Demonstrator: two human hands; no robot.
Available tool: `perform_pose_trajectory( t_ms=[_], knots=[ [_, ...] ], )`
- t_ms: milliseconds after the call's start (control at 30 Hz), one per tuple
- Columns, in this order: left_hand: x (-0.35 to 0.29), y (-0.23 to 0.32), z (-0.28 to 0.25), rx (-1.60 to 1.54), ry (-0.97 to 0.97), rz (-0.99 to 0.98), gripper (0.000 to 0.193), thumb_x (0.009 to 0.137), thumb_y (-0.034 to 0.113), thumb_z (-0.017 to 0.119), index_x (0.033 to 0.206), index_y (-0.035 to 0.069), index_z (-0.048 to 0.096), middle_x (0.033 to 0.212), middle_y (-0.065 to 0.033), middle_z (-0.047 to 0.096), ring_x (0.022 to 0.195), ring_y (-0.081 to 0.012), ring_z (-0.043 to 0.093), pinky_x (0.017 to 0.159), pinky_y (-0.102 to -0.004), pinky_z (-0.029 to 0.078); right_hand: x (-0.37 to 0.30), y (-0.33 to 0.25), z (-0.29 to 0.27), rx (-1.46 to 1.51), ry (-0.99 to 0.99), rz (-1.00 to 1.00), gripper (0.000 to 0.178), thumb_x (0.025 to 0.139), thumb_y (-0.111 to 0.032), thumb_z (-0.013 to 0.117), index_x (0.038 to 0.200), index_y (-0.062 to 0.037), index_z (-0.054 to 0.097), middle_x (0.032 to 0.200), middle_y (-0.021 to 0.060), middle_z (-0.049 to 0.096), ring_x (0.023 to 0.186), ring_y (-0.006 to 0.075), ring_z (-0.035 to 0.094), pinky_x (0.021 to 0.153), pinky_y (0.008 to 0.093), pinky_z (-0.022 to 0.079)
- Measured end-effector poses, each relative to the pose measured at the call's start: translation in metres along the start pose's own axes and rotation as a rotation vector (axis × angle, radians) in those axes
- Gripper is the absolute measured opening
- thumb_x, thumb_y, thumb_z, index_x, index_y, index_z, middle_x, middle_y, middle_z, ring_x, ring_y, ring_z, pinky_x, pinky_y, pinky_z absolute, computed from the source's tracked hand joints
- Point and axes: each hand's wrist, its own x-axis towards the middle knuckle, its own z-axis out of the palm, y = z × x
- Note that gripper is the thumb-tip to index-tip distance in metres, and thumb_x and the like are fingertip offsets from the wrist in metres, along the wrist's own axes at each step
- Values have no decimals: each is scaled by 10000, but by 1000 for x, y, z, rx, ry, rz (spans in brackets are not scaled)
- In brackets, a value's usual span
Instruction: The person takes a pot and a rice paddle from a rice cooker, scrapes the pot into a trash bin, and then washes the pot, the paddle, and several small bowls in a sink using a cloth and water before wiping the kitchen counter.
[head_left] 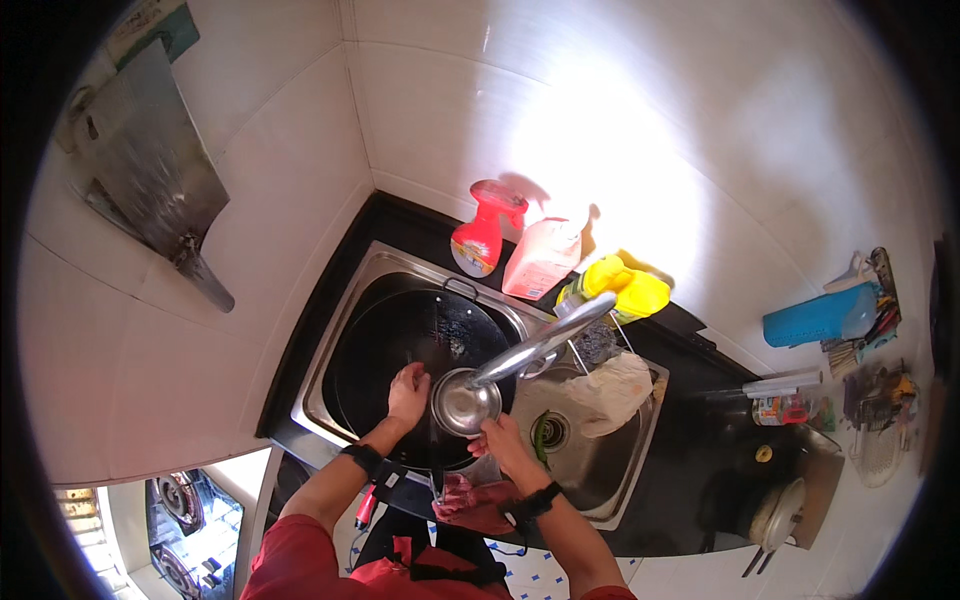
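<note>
A large black pan [400, 320] fills the left basin of the steel sink [340, 290], a little dark water in it. Over its near part is my left hand [408, 393], fingers drawn together; whatever they may hold is hidden. My right hand [500, 442] grips the rim of a small round metal bowl [466, 402], which sits beneath the end of the curved chrome faucet [550, 340]. Just below the right hand, a red cloth [475, 503] hangs at the sink's front edge.
Behind the sink stand a red spray bottle [483, 230], a pink jug [543, 260] and a yellow bottle or bag [630, 287]. The right basin [590, 470] has a pale cloth [610, 393] and a green vegetable piece [540, 440]. A gas stove [195, 530] is at lower left.
</note>
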Motion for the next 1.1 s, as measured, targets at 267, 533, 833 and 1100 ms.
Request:
perform_pose_trajectory(
  t_ms=[267,533,833,1100],
  knots=[
    [2,36,-64,98,-219,54,491,768,300,668,1156,38,520,1018,-190,546,899,-311,565,802,-373,477,29,-25,50,-140,-6,70,309,879,-150,340,1136,9,407,764,212,642,432,215,561,369,315,478],
    [15,60,-33,-5,-257,90,398,730,170,690,1053,-9,541,1000,-153,572,870,-263,572,768,-340,468,27,-21,34,-9,211,-83,466,878,-116,386,1334,-135,296,652,155,617,393,181,556,289,293,434],
    [-64,131,-50,-920,-862,-389,536,778,150,571,1289,90,419,1239,-107,496,1122,-277,511,871,-460,468,-107,6,-23,161,-69,-291,565,870,-338,569,1292,-25,359,664,99,618,426,141,531,362,253,437],
    [-274,229,-19,-572,-1040,-288,479,878,262,532,1291,39,435,1235,-176,512,1112,-312,519,916,-433,468,-277,244,-130,339,313,-605,197,842,-221,508,942,-57,551,628,61,579,413,147,521,352,287,407]
  ],
)
